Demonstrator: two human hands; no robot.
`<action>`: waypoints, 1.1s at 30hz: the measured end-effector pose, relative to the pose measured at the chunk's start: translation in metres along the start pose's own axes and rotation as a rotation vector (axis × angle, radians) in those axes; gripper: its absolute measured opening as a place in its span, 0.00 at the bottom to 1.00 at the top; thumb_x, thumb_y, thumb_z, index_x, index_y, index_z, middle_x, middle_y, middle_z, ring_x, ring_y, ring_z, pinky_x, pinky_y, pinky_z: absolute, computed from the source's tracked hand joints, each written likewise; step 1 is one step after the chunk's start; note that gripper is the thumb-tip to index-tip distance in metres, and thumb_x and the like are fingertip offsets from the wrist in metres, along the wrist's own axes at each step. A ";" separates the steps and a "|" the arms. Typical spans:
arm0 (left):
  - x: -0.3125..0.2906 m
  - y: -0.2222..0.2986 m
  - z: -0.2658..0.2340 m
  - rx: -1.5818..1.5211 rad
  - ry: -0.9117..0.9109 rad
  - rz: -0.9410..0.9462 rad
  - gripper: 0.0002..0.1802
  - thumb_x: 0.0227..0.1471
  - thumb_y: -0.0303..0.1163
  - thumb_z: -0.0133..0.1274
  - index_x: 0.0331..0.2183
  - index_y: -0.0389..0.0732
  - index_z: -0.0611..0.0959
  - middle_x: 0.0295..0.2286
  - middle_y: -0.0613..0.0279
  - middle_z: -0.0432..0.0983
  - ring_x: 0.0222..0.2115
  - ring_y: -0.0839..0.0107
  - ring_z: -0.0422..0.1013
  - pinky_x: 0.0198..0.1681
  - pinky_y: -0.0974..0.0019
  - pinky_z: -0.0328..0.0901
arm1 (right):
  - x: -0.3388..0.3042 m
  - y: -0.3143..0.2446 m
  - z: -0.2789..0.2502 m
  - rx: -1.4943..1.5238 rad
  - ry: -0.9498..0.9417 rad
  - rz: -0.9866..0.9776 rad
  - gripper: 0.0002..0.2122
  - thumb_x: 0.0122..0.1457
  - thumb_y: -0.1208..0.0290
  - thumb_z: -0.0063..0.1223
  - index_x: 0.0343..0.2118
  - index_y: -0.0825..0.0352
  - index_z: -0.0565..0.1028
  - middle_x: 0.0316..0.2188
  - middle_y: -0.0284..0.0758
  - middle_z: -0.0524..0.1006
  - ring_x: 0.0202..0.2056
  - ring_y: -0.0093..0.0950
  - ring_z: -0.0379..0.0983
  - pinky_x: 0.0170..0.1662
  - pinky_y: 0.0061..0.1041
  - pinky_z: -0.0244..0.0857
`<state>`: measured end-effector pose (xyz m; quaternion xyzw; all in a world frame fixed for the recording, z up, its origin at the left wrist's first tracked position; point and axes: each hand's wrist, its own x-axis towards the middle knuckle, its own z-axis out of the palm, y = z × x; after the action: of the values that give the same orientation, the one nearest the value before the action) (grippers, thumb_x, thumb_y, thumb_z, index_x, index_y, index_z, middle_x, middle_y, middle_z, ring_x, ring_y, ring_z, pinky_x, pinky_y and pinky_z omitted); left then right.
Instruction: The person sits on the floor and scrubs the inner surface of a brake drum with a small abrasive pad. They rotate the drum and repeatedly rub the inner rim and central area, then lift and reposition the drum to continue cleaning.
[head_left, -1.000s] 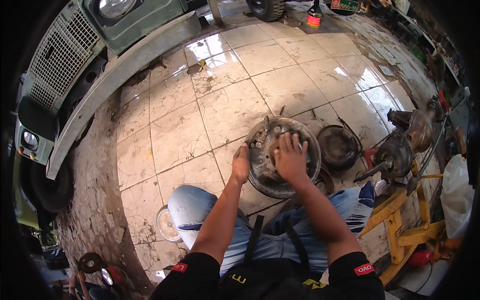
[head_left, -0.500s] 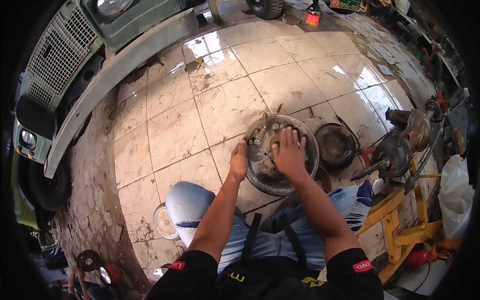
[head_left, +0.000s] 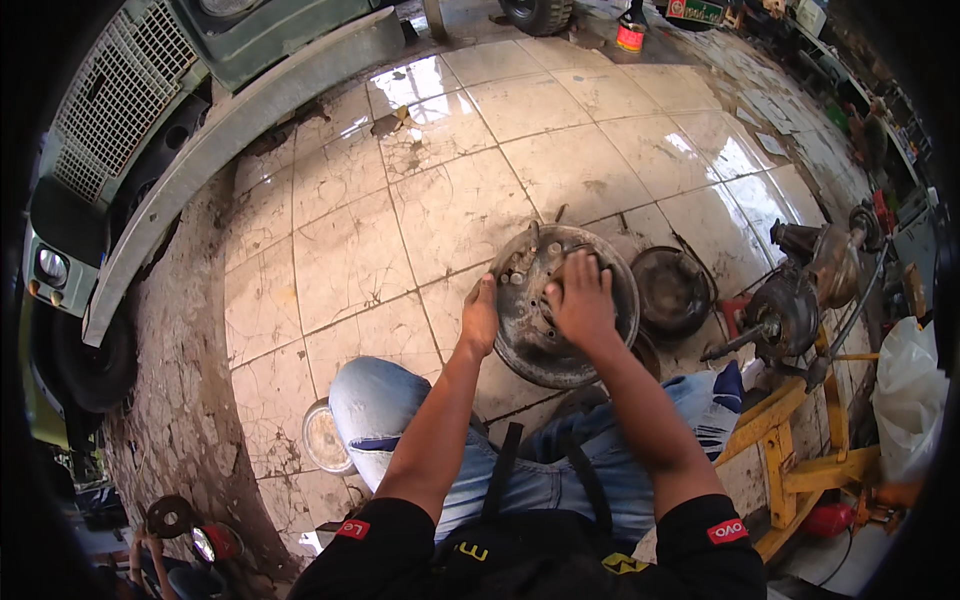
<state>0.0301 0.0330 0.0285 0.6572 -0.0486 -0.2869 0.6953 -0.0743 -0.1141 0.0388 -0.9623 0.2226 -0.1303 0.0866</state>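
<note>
The disc [head_left: 530, 318] lies left of the drum [head_left: 670, 292].

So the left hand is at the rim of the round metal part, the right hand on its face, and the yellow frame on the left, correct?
No: the head view shows the yellow frame on the right. The left hand is at the rim of the round metal part, the right hand on its face.

I've got white letters on a red patch [head_left: 352, 530] on the left sleeve [head_left: 395, 520], a similar red label [head_left: 727, 531] over on the right sleeve [head_left: 690, 512], and yellow characters [head_left: 472, 551] down the black shirt [head_left: 540, 575]. Up top, I'm seeing pale characters on a green panel [head_left: 697, 12]; the red-orange can's [head_left: 630, 38] label stays too small for me.
</note>
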 end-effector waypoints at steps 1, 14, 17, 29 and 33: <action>0.000 0.004 0.003 0.049 0.014 0.015 0.37 0.62 0.55 0.39 0.55 0.28 0.68 0.53 0.48 0.67 0.53 0.62 0.63 0.56 0.65 0.56 | 0.006 0.006 0.001 0.002 0.019 0.078 0.31 0.64 0.53 0.37 0.60 0.76 0.56 0.62 0.54 0.53 0.64 0.49 0.47 0.64 0.49 0.39; -0.003 0.010 0.004 -0.116 0.010 -0.054 0.33 0.63 0.49 0.39 0.54 0.26 0.68 0.51 0.51 0.68 0.51 0.68 0.64 0.56 0.69 0.56 | -0.006 0.007 0.005 -0.015 -0.064 -0.015 0.31 0.65 0.54 0.33 0.61 0.77 0.52 0.63 0.55 0.51 0.64 0.50 0.46 0.64 0.47 0.44; -0.004 0.006 0.007 -0.095 0.018 -0.023 0.33 0.63 0.50 0.40 0.53 0.27 0.70 0.50 0.50 0.70 0.49 0.67 0.65 0.55 0.68 0.57 | 0.005 0.009 0.004 -0.030 -0.100 0.159 0.29 0.65 0.57 0.34 0.61 0.76 0.53 0.63 0.54 0.50 0.65 0.49 0.46 0.65 0.46 0.41; -0.001 0.005 0.006 0.027 0.062 -0.005 0.33 0.62 0.51 0.40 0.52 0.29 0.72 0.49 0.45 0.71 0.50 0.61 0.67 0.54 0.66 0.58 | 0.002 -0.003 0.007 -0.122 -0.017 -0.092 0.26 0.65 0.62 0.33 0.60 0.77 0.55 0.61 0.55 0.55 0.64 0.48 0.49 0.64 0.47 0.43; -0.003 0.007 0.007 0.022 0.055 0.016 0.33 0.62 0.51 0.39 0.52 0.30 0.72 0.49 0.45 0.71 0.50 0.61 0.67 0.54 0.66 0.59 | 0.005 -0.001 0.010 -0.109 -0.007 0.110 0.26 0.65 0.59 0.33 0.60 0.73 0.57 0.62 0.50 0.56 0.64 0.47 0.49 0.64 0.47 0.43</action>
<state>0.0268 0.0281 0.0366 0.6720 -0.0382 -0.2626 0.6914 -0.0667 -0.1138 0.0301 -0.9523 0.2816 -0.1096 0.0421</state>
